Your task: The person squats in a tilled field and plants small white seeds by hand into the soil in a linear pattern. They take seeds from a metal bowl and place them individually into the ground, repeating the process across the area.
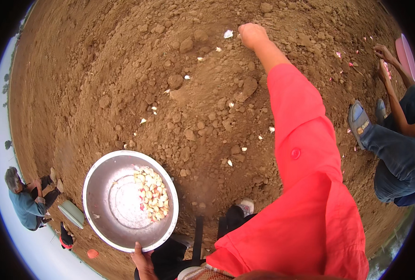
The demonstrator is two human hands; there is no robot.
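Observation:
My left hand (144, 261) grips the near rim of a round metal basin (102, 196), thumb over the edge. A pile of garlic cloves (155, 199), some with reddish skin, lies along the basin's right side. My right arm, in a red sleeve, stretches far forward over the soil. At its end my right hand (253, 35) is curled down at the ground; its fingertips are hidden, so I cannot tell whether it holds anything. Just left of it lies a pale, papery piece (228, 34). White garlic cloves, one of them a clove (244, 149) nearer me, dot the soil in loose rows.
Brown, cloddy soil (123, 70) spreads all around, with a large clod (248, 87) ahead. At right, a person in blue slippers (358, 120) works near a pink basin (405, 57) and pinkish cloves. Far left, another person (25, 206) sits by a pale green basin (71, 214).

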